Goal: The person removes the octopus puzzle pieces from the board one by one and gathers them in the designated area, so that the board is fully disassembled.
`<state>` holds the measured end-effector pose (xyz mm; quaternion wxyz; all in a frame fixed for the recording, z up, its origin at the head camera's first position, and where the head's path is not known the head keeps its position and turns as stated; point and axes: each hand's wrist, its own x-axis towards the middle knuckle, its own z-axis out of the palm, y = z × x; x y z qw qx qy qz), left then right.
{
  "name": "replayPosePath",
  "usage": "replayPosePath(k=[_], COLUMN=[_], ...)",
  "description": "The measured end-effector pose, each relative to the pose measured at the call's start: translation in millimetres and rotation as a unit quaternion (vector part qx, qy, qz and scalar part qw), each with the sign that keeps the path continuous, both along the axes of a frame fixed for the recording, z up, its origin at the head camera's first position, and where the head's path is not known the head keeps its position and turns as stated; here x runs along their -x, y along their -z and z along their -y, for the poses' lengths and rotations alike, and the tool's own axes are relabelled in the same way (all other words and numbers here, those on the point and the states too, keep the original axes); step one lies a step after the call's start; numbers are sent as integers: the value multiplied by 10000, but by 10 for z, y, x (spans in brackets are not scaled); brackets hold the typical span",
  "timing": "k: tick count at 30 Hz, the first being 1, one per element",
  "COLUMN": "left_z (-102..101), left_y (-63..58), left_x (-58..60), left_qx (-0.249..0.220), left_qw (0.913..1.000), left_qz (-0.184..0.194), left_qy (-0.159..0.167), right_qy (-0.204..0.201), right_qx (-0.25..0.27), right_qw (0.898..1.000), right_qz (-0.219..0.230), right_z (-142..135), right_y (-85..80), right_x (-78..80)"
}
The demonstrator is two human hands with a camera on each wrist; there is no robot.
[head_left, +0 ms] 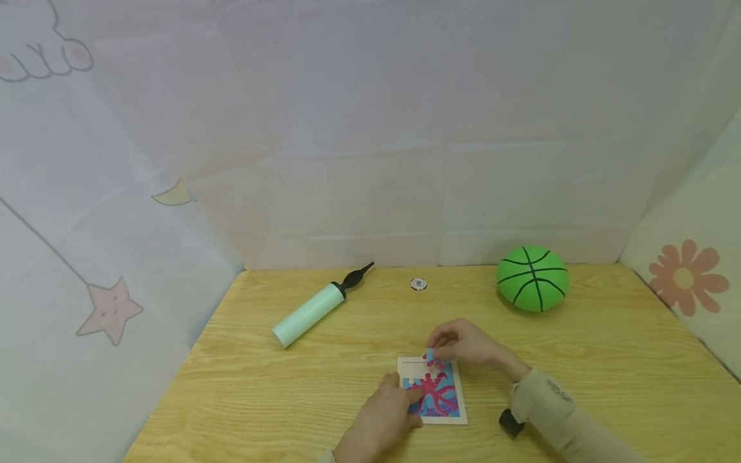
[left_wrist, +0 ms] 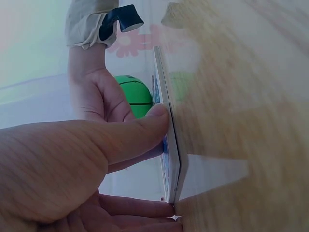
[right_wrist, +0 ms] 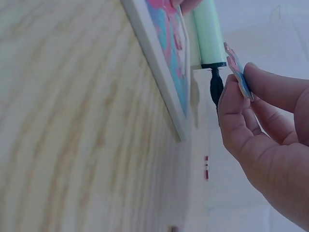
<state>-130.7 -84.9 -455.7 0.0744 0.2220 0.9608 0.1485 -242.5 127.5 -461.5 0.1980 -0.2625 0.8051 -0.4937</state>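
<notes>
In the head view a small framed jigsaw puzzle [head_left: 442,411] lies flat on the table, showing a pink octopus on blue and purple. Bare tray shows at its upper left. My left hand [head_left: 383,411] holds the frame at its lower left corner, one finger reaching over the picture. The left wrist view has the thumb [left_wrist: 157,121] against the frame's edge. Between thumb and fingertips my right hand [head_left: 463,344] pinches a blue and pink puzzle piece [right_wrist: 237,70], raised above the puzzle's top edge.
A mint green hand pump [head_left: 309,314] with a black nozzle lies at the back left. Behind the puzzle is a white and black poker chip [head_left: 419,283]. A green ball [head_left: 532,278] with black lines sits at the back right, before the cloth backdrop [head_left: 359,193].
</notes>
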Motion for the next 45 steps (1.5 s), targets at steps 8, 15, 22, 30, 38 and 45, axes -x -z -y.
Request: replayPosePath(k=[8, 15, 22, 30, 38, 45], left_z=[-5, 3, 6, 6, 3, 3], left_y=[26, 26, 36, 36, 39, 34], left_x=[7, 5, 3, 3, -13, -1], left_qx=[73, 68, -71, -188, -210, -291], left_qw=[9999, 9999, 9999, 9994, 9994, 9987], left_qz=[76, 13, 41, 244, 225, 360], left_qy=[-105, -97, -80, -160, -185, -229], right_qy=[378, 618, 730, 895, 792, 540], right_qx=[91, 77, 60, 25, -22, -176], right_qw=[9992, 9978, 9969, 9957, 9967, 9983], right_qz=[45, -212, -296, -239, -188, -140], right_z=[-259, -523, -757, -1007, -1230, -1403], right_y=[-22, -26, -18, 88, 97, 92], right_x=[0, -40, -72, -59, -74, -66])
